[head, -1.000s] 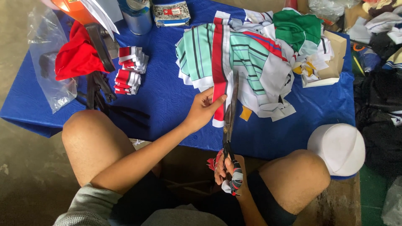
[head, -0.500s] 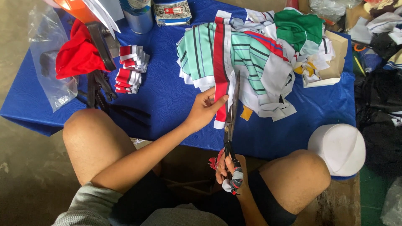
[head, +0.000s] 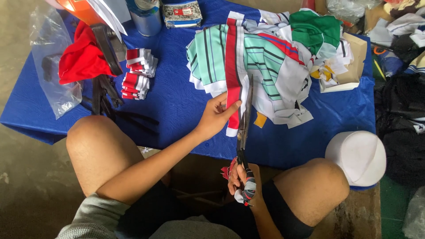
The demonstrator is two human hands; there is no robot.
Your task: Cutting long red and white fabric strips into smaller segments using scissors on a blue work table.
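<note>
Since a second ago my left hand (head: 217, 117) still pinches the red-and-white strip (head: 232, 71) near the table's (head: 177, 106) front edge, scissors (head: 244, 119) in my closed right hand (head: 241, 179) barely advanced.

Soft, even daylight lit the scene; the blue table cover (head: 177, 106) was bright and sharp, shadows lay faint beneath it, and edges showed slight blur

Folded stack (head: 138, 73) lies left of fabric pile (head: 265, 62) on table (head: 177, 106)
</note>
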